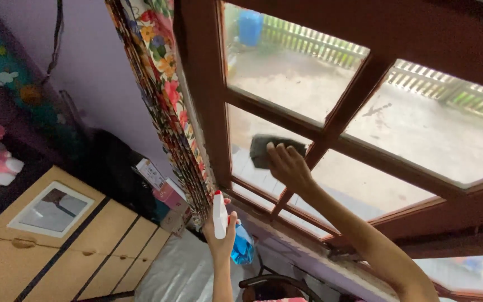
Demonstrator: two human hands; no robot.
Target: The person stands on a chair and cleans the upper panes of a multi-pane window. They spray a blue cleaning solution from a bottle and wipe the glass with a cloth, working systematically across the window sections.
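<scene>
Right hand (288,165) pressing soft, limp dark cloth (264,150) flat on fragile pane (252,134), frame centre; left hand (221,232) gripping light, slippery spray bottle (236,240) around neck.

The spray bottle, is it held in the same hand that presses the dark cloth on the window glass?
No, the left hand holds the spray bottle, while the right hand presses the dark cloth on the glass pane.

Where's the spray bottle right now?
In the head view, low and centre: the left hand holds the spray bottle upright just below the window frame, beside the floral curtain.
</scene>
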